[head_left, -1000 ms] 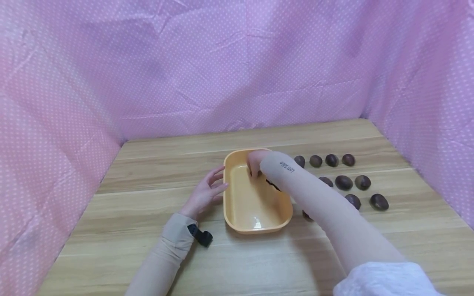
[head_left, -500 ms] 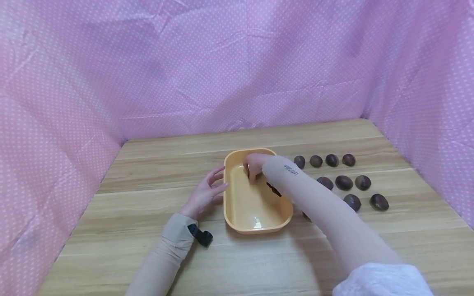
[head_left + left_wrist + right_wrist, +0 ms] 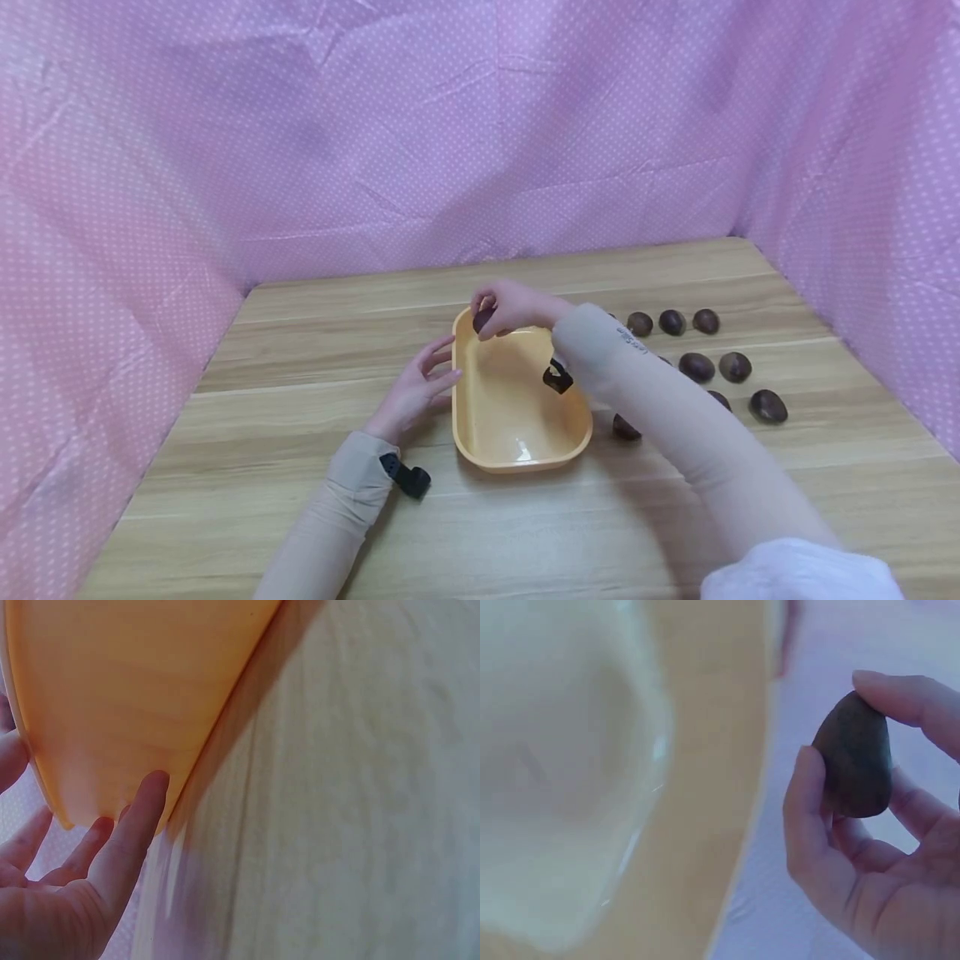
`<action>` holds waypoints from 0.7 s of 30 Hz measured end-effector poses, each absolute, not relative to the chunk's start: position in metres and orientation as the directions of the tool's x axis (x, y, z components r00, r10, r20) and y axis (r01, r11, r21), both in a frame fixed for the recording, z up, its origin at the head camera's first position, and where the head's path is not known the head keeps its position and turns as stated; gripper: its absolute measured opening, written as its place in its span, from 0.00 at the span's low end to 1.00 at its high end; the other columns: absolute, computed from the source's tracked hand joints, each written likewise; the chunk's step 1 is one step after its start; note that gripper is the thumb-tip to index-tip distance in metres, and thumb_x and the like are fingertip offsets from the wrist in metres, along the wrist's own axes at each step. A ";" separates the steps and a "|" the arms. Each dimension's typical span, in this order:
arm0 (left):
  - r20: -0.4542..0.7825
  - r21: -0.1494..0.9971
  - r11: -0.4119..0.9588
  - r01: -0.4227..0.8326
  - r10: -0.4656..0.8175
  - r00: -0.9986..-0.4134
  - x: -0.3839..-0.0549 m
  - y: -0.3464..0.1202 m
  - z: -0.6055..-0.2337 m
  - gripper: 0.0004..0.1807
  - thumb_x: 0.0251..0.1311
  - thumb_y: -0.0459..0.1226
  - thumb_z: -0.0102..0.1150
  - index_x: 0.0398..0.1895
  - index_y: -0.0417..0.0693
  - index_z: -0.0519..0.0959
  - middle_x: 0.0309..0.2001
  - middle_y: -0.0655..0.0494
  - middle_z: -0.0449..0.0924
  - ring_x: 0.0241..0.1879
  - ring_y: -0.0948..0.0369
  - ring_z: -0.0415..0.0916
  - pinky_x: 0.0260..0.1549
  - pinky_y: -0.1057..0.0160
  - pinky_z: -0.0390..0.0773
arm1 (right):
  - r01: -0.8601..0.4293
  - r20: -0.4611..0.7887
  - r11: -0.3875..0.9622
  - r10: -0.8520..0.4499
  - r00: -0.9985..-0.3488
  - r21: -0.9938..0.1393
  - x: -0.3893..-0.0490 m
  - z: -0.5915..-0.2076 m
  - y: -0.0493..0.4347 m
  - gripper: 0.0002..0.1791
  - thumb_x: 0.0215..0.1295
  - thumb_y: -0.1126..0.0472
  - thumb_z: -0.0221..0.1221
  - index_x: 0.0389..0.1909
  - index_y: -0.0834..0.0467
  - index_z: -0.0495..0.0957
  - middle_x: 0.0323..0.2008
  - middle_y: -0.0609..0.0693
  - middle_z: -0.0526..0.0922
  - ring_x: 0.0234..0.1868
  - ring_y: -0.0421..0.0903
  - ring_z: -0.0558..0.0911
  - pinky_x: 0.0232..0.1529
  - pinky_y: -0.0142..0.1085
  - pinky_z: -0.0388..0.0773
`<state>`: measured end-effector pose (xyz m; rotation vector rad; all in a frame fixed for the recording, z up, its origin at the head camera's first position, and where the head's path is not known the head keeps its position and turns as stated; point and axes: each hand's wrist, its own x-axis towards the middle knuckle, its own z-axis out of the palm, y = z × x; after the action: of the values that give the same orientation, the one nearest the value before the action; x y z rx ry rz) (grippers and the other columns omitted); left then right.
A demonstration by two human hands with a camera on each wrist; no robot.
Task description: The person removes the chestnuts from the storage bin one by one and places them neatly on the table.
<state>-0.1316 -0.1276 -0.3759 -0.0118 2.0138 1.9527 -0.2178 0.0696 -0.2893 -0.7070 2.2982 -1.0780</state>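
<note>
My right hand (image 3: 513,307) pinches a dark brown chestnut (image 3: 483,320) above the far end of a yellow-orange plastic box (image 3: 522,466). In the right wrist view, thumb and fingers hold the chestnut (image 3: 855,757) by its edges, outside the box's inner wall (image 3: 716,750). My left hand (image 3: 411,393) lies at the box's left side, its fingers spread and fairly straight. The left wrist view shows its fingertips at the outer wall (image 3: 135,697), with one finger (image 3: 139,825) extended along it.
Several chestnuts lie in loose rows on the wooden table (image 3: 315,358) right of the box, among them one chestnut (image 3: 768,407) at the near right. Another chestnut (image 3: 626,427) sits close to the box, and my right forearm hides some. Pink dotted cloth (image 3: 360,142) surrounds the table.
My right hand has risen from inside the box and moved up and slightly left to its far rim, with the chestnut now visible in its grip. The left hand has stayed in place.
</note>
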 end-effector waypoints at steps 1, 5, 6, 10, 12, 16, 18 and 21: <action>-0.247 0.969 0.060 -0.239 0.221 -0.944 -0.132 -0.128 -0.376 0.34 0.64 0.32 0.55 0.71 0.58 0.57 0.68 0.45 0.60 0.59 0.48 0.70 0.47 0.53 0.81 | -0.253 -0.196 0.536 -0.645 -0.739 -0.806 -0.216 -0.286 0.071 0.17 0.49 0.70 0.65 0.42 0.63 0.73 0.44 0.59 0.78 0.38 0.46 0.77 0.34 0.30 0.80; -0.262 0.965 0.074 -0.252 0.207 -0.943 -0.132 -0.128 -0.377 0.33 0.63 0.33 0.56 0.70 0.60 0.58 0.68 0.47 0.60 0.60 0.49 0.70 0.47 0.54 0.81 | -0.346 -0.115 0.504 -0.678 -0.726 -0.791 -0.206 -0.273 0.083 0.18 0.49 0.66 0.66 0.42 0.61 0.76 0.46 0.58 0.79 0.43 0.49 0.78 0.40 0.33 0.79; -0.261 0.965 0.075 -0.251 0.206 -0.943 -0.133 -0.128 -0.377 0.34 0.63 0.32 0.56 0.70 0.60 0.58 0.68 0.46 0.60 0.60 0.49 0.70 0.46 0.54 0.81 | -0.369 -0.096 0.496 -0.687 -0.720 -0.786 -0.204 -0.270 0.087 0.18 0.49 0.65 0.67 0.42 0.61 0.76 0.46 0.58 0.79 0.43 0.49 0.78 0.41 0.34 0.79; -0.252 0.968 0.053 -0.246 0.209 -0.945 -0.133 -0.127 -0.378 0.35 0.63 0.30 0.55 0.71 0.57 0.57 0.68 0.44 0.60 0.60 0.48 0.69 0.45 0.54 0.82 | -0.396 -0.060 0.480 -0.692 -0.719 -0.783 -0.194 -0.263 0.108 0.19 0.48 0.66 0.68 0.43 0.62 0.76 0.45 0.57 0.79 0.46 0.51 0.78 0.43 0.35 0.79; -0.247 0.969 0.042 -0.244 0.208 -0.946 -0.133 -0.127 -0.378 0.35 0.62 0.29 0.55 0.71 0.56 0.57 0.68 0.44 0.59 0.60 0.48 0.69 0.45 0.54 0.81 | -0.389 -0.062 0.495 -0.675 -0.735 -0.777 -0.190 -0.260 0.121 0.19 0.47 0.66 0.68 0.43 0.62 0.76 0.45 0.57 0.79 0.47 0.52 0.78 0.44 0.36 0.80; -0.240 0.971 0.039 -0.237 0.203 -0.949 -0.132 -0.127 -0.378 0.36 0.62 0.29 0.56 0.71 0.56 0.57 0.68 0.45 0.60 0.61 0.47 0.68 0.46 0.53 0.81 | -0.357 -0.086 0.548 -0.624 -0.777 -0.756 -0.185 -0.260 0.150 0.20 0.47 0.66 0.68 0.44 0.60 0.76 0.46 0.58 0.79 0.48 0.53 0.78 0.45 0.38 0.80; -0.237 0.971 0.050 -0.232 0.200 -0.951 -0.132 -0.127 -0.378 0.36 0.62 0.30 0.56 0.71 0.56 0.57 0.68 0.45 0.60 0.61 0.47 0.68 0.46 0.53 0.81 | -0.349 -0.094 0.570 -0.606 -0.790 -0.744 -0.184 -0.261 0.165 0.20 0.48 0.65 0.68 0.44 0.60 0.76 0.46 0.58 0.79 0.48 0.54 0.78 0.44 0.38 0.80; -0.248 0.969 0.058 -0.241 0.196 -0.949 -0.132 -0.126 -0.377 0.35 0.61 0.31 0.57 0.71 0.57 0.58 0.68 0.46 0.60 0.61 0.48 0.69 0.47 0.53 0.81 | -0.342 -0.095 0.605 -0.573 -0.814 -0.719 -0.183 -0.264 0.189 0.20 0.49 0.63 0.69 0.45 0.60 0.76 0.45 0.58 0.79 0.47 0.53 0.78 0.42 0.36 0.79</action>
<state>-0.1319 -0.1265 -0.3772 -0.0452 2.0276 1.9611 -0.1834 0.1888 -0.2641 -0.7416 2.5175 -1.0307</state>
